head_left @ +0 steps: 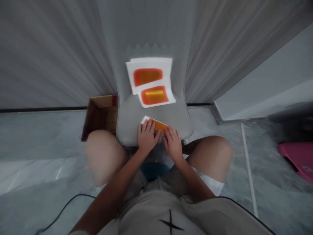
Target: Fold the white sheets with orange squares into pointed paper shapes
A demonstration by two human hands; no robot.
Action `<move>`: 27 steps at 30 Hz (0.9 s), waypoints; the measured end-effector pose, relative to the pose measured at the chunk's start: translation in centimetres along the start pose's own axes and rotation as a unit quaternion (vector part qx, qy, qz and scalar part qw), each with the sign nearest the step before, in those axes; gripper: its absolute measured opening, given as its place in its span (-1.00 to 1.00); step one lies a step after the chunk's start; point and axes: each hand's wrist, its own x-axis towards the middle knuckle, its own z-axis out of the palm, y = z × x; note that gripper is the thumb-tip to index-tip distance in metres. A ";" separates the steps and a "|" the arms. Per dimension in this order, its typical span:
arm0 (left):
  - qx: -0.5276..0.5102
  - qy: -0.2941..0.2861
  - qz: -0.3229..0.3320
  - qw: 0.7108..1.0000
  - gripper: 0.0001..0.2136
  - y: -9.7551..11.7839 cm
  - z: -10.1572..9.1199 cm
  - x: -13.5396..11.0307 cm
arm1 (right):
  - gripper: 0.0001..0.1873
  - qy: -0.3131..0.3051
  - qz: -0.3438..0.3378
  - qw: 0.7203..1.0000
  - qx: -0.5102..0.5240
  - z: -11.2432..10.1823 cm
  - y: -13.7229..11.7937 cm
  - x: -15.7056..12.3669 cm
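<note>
A folded sheet of joss paper (160,126), white with an orange face, lies near the front edge of a grey chair seat (181,120). My left hand (147,135) holds its left part, fingers laid over the top and thumb pointing right. At its right end, my right hand (173,140) grips the paper with the fingers close together. Farther back on the seat is a sheet (154,96) with an orange-red patch and a shiny gold band. Behind it, a stack of similar white sheets (148,76) leans against the chair back.
An open cardboard box (102,114) stands on the floor left of the chair. A pink plastic piece (297,158) is at the far right. Grey curtains (53,49) hang behind. A dark cable (63,209) runs along the floor at lower left. Something blue (154,169) shows between my legs.
</note>
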 end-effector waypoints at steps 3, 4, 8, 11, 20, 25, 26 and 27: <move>0.004 -0.007 -0.001 1.000 -0.41 0.1 0.0 0.0 | -0.46 0.006 0.006 1.000 0.001 0.1 -0.2 0.0; 0.007 -0.009 -0.003 1.000 -0.41 0.1 0.0 0.1 | -0.46 0.007 0.008 1.000 0.002 0.1 -0.3 0.0; 0.022 -0.014 -0.006 1.000 -0.41 0.2 0.1 0.1 | -0.46 0.013 0.012 1.000 0.001 0.2 -0.4 0.0; 0.023 -0.010 -0.004 1.000 -0.41 0.3 0.2 0.1 | -0.45 0.017 0.015 1.000 0.001 0.3 -0.4 0.0; -0.002 -0.004 -0.007 1.000 -0.37 0.2 0.3 0.1 | -0.44 0.018 0.019 0.999 0.020 0.9 -0.1 -0.2; 0.006 -0.008 -0.005 1.000 -0.37 0.3 0.3 0.1 | -0.44 0.026 0.018 0.999 0.012 0.8 -0.1 -0.1; 0.007 -0.008 -0.005 1.000 -0.37 0.3 0.3 0.1 | -0.44 0.025 0.018 0.999 0.012 0.8 -0.2 -0.1; 0.009 -0.008 -0.005 1.000 -0.37 0.3 0.3 0.1 | -0.44 0.025 0.019 0.999 0.013 0.8 -0.2 -0.1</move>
